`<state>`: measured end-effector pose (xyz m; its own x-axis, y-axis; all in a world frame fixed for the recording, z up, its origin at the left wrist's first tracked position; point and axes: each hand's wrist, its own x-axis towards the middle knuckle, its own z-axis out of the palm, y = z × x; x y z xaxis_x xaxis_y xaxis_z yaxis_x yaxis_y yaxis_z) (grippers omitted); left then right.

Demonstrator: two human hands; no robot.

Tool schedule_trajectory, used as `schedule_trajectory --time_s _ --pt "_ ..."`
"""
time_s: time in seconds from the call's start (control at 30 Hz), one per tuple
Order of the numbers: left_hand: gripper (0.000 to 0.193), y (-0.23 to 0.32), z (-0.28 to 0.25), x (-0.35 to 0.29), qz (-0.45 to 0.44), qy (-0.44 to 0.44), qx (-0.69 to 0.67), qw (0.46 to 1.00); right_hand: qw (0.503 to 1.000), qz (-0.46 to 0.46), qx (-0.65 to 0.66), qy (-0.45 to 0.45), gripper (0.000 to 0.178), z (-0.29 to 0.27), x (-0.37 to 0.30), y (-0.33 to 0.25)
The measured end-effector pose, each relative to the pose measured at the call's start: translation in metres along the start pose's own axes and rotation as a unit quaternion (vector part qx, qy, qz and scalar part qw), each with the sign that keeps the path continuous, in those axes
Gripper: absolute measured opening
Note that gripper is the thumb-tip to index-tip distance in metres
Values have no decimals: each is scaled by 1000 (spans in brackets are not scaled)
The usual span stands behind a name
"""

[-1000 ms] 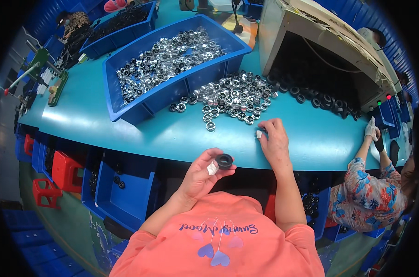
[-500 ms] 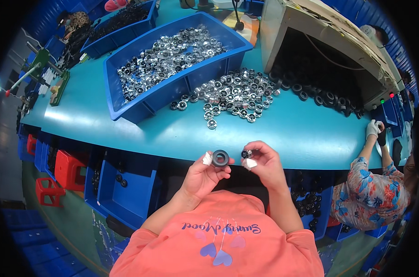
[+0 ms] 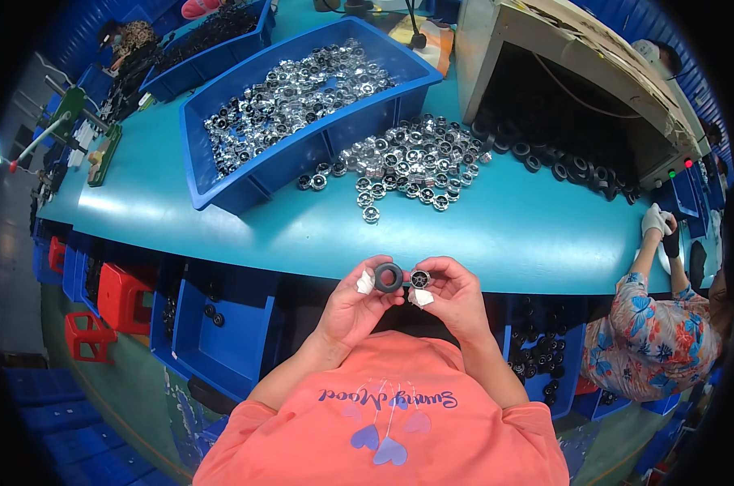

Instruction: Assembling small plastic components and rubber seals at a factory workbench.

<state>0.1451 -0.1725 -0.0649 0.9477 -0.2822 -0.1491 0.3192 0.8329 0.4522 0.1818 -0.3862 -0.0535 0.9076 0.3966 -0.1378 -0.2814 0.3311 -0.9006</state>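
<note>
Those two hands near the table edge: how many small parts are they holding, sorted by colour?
Black rubber ring, in the left hand: 1
Silver metal hub, in the right hand: 1
Total: 2
The loose silver pile on the teal table holds too many to count.

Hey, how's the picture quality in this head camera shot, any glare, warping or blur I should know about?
Head view: strong fisheye warp bends the teal table edge, with black corners; bright glare sits on the table's left and sparkles off the silver parts; the left hand and right hand at centre look sharp, the rim softer.
</note>
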Motion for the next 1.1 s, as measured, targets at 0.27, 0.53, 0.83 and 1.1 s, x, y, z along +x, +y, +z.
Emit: schedule_trajectory --time_s 0.27,0.53,0.83,1.1 --pt "47 -6 -2 -1 29 0 64 998 901 -207 -381 16 40 24 -6 -30" --pt "47 -10 11 -4 58 45 201 977 861 -244 -444 28 31 31 -8 -26" --pt "47 -10 22 -7 64 42 311 947 844 -242 -474 60 30 35 -10 -26" --pt "37 -13 12 -4 117 63 359 924 903 -205 -375 47 39 38 -9 -28"
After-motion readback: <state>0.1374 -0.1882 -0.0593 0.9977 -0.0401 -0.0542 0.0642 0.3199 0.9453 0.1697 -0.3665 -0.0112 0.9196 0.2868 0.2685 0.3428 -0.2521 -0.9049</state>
